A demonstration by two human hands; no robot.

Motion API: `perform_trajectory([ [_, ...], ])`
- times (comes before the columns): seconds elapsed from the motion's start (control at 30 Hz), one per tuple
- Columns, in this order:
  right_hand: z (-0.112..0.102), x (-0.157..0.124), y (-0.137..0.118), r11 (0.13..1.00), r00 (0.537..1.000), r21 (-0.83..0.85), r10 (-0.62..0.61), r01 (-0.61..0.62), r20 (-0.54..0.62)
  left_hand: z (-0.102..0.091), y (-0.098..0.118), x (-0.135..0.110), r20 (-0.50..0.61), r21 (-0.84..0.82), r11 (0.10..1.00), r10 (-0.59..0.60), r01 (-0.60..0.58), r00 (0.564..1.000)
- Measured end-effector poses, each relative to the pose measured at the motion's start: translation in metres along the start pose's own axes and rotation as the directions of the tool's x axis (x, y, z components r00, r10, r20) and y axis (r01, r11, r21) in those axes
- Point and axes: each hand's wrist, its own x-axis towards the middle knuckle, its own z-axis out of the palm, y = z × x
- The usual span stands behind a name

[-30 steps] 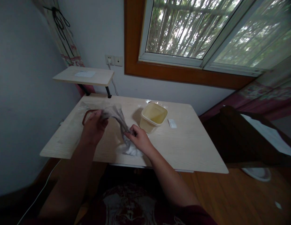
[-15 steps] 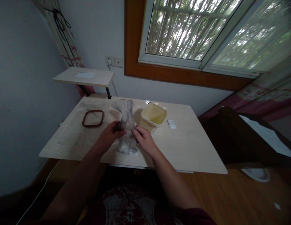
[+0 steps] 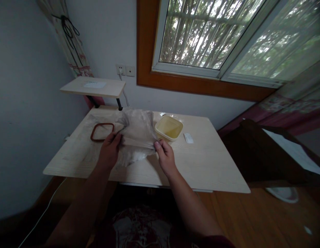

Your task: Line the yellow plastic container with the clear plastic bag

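A clear plastic bag (image 3: 137,132) is stretched wide between my two hands above the pale wooden table (image 3: 206,165). My left hand (image 3: 110,149) pinches the bag's left edge and my right hand (image 3: 165,155) pinches its right edge. Something white shows through the bag's lower part. A pale yellow plastic tub (image 3: 169,128) stands open just beyond my right hand. A dark red rectangular seal ring (image 3: 102,132) lies flat on the table, past my left hand.
A small white packet (image 3: 188,138) lies right of the tub. A raised shelf (image 3: 94,87) stands at the table's back left corner under a wall socket (image 3: 125,70). A dark wooden piece of furniture (image 3: 268,151) stands to the right, below the window.
My hands have moved apart and pulled the twisted bag open wide. The left hand came back from the seal ring side a second ago to grip the bag's edge.
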Motion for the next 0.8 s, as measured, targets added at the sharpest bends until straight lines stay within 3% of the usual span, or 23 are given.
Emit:
perform_trajectory([
  [0.17, -0.003, -0.001, -0.009, 0.993, 0.994, 0.050, -0.107, 0.106, 0.006, -0.003, -0.006, 0.006, -0.035, 0.098, 0.992, 0.080, -0.077, 0.996],
  [0.27, -0.001, -0.002, -0.010, 0.988, 0.993, 0.114, -0.111, 0.107, 0.029, 0.000, -0.013, 0.001, -0.014, 0.184, 0.980, 0.085, -0.081, 0.996],
  [0.47, 0.014, -0.005, -0.006, 0.971, 0.989, 0.224, 0.055, -0.086, 0.141, 0.012, -0.028, -0.014, 0.130, 0.426, 0.905, -0.048, -0.012, 0.990],
  [0.63, 0.013, -0.003, -0.003, 0.923, 0.941, 0.225, 0.267, -0.311, 0.208, 0.009, -0.034, -0.012, 0.204, 0.418, 0.908, -0.134, 0.038, 0.970],
  [0.7, 0.007, -0.002, -0.002, 0.908, 0.934, 0.234, 0.313, -0.348, 0.171, 0.002, -0.032, -0.008, 0.186, 0.380, 0.923, -0.136, 0.057, 0.973],
  [0.8, -0.002, 0.000, -0.004, 0.928, 0.952, 0.220, 0.306, -0.299, 0.001, -0.010, -0.025, -0.002, 0.143, 0.360, 0.931, -0.114, 0.056, 0.983],
])
